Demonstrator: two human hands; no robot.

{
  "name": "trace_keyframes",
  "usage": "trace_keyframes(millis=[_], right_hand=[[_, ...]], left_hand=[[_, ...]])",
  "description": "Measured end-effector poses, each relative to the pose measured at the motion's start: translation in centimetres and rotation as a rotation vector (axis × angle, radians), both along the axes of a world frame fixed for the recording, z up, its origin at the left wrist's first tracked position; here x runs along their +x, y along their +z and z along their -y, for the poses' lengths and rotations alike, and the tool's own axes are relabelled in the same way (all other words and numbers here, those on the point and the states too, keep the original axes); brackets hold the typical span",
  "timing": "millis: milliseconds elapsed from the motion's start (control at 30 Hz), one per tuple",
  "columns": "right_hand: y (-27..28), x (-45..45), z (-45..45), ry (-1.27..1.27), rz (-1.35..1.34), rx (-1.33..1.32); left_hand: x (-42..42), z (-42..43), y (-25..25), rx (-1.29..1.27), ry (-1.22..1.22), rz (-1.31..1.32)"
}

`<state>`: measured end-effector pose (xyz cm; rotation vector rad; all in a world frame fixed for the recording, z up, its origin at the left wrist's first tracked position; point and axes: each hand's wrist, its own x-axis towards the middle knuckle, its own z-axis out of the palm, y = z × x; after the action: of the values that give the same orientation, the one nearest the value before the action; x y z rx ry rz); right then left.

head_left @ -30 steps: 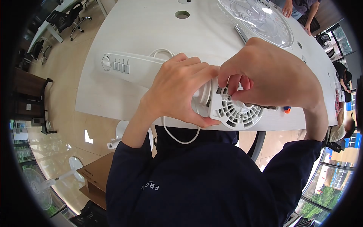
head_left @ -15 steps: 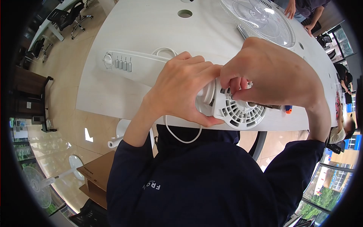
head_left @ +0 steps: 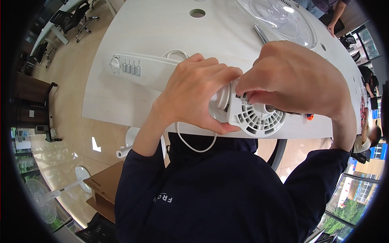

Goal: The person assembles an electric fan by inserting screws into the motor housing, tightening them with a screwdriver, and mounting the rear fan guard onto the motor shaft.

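Observation:
A white fan body lies on the table, its panel (head_left: 131,68) with a knob and several buttons pointing left. My left hand (head_left: 198,95) is wrapped round its neck beside the round slotted motor housing (head_left: 261,120). Over the upper part of that housing, my right hand (head_left: 298,79) has its fingers pinched together against the slots; whatever is between the fingertips is hidden. A metal shaft sticks out of the housing's centre, partly under the right hand. A white cord (head_left: 194,150) hangs below the table edge.
A clear fan grille with blades (head_left: 279,20) lies at the table's (head_left: 227,40) back right, a grey metal tool (head_left: 261,33) beside it. Another person's arm (head_left: 337,18) is behind. An orange-tipped item (head_left: 310,117) lies right. A cardboard box (head_left: 106,184) stands on the floor.
My right hand's fingers have closed in more over the housing's upper slots. My left hand keeps its hold. The other person's hand near the grille has withdrawn from view.

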<state>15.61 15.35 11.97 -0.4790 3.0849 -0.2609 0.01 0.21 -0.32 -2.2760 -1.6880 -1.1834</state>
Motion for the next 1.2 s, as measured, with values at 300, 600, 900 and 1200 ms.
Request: trace_keyframes(millis=[300,600,900,1200], right_hand=[[-0.3,-0.6,-0.6,0.048,0.080,-0.098],[-0.2,-0.6,-1.4,0.074,0.129,-0.155],[0.2,-1.4,-1.3,-0.075,0.336,-0.170],[-1.5,7.6,-5.7,-0.632,-0.198,-0.364]], left_hand=[[0.0,0.1,0.2,-0.022,0.002,-0.003],[0.0,0.0,0.0,0.008,0.009,-0.013],[-0.1,0.1,0.3,0.005,0.003,-0.039],[-0.1,-0.1,-0.3,0.051,0.003,-0.004]])
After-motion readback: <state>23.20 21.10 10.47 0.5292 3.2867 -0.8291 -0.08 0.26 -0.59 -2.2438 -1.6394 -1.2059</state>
